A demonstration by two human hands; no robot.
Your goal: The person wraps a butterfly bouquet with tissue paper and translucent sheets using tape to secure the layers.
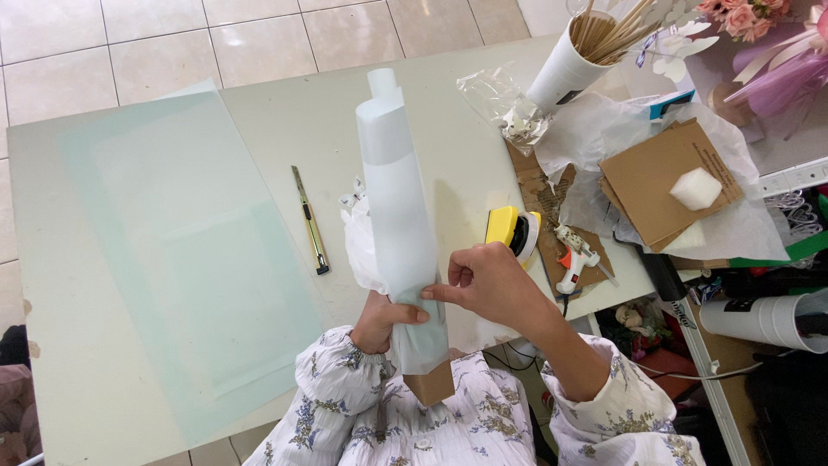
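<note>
Surface: we note a white table (pixel 466 164) on pale floor tiles (pixel 112 52).
Left hand (pixel 379 321): we see it gripping the translucent paper cone (pixel 398 207).
Right hand (pixel 487 285): pinching the cone's edge.

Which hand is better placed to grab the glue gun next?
Right, probably. The right hand only pinches the pale wrap roll and sits close to the glue gun. The left hand grips the roll's base from the far side.

Rolled sheet (pixel 398 207) in both hands: translucent, frosted pale paper or film, smooth and matt, over a brown cardboard base (pixel 430 386). Flat sheets (pixel 185 250) at 9 o'clock: same pale green translucent stock on a matt white table (pixel 285 112). At 2 o'clock: rough corrugated cardboard (pixel 655 181), crinkly clear cellophane (pixel 500 99), wooden sticks (pixel 608 30).
</note>
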